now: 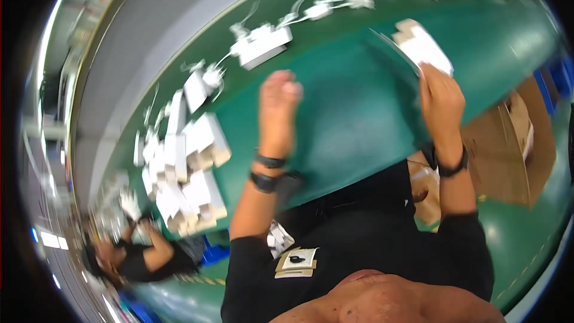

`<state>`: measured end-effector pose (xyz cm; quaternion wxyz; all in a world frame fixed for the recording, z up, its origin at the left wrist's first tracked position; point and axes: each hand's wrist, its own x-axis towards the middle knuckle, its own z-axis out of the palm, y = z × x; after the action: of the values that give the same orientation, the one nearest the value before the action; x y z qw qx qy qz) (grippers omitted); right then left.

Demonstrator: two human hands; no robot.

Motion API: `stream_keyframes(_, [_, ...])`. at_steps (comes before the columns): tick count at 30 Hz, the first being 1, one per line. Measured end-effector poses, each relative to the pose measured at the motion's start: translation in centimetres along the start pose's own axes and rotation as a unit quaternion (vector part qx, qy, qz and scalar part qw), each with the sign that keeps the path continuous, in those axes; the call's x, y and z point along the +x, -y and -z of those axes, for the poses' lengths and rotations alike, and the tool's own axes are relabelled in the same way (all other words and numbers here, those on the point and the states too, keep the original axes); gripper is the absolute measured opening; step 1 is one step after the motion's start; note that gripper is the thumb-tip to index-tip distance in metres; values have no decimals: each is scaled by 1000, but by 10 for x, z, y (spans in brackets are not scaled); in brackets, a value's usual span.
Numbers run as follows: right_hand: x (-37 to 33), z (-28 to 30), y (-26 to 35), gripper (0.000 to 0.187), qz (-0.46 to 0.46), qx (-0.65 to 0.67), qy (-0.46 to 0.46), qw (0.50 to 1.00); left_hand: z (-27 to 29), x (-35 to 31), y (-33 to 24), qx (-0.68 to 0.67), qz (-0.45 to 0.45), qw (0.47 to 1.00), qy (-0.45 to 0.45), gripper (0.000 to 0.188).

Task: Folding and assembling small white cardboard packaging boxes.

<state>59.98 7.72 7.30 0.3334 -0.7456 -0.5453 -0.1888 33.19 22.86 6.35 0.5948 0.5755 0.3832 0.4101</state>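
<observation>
My right hand (442, 100) grips a small white cardboard box (426, 49) at its near end, over the right part of the green work surface (353, 125). The box is tilted, and brownish cardboard flaps show at its far end. A thin flat edge sticks out along its left side; whether it belongs to the box, I cannot tell. My left hand (278, 110) is above the middle of the surface, apart from the box. Motion smears its fingers, and nothing shows in it. A white box (263, 48) with white cabled pieces lies beyond it.
White boxes (200, 194) are piled at the left. White pieces with cables (320, 9) line a dark green strip along the far side. Brown cartons (499, 149) stand at the right, below the surface's edge. Another person (146, 251) works at the lower left, wearing a white glove.
</observation>
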Motion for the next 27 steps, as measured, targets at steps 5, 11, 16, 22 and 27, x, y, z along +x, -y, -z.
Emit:
stream_keyframes(5, [-41,20,146,17,60,286,121,949,-32,-66,7,-275,-38,952,126,82])
stream_keyframes(11, [-57,11,149,34,-97,594,240,762,26,-106,11,-232,-112,952,166,85])
stream_keyframes(16, [-21,5,147,41,-58,480,407,775,68,-145,-19,-182,-15,933,310,90])
stream_keyframes(22, [-36,5,184,46,7,512,334,792,89,-137,-7,117,-266,953,86,91])
stream_keyframes(27, [-56,-11,200,48,-71,657,297,689,89,-148,-14,-193,-42,963,183,60])
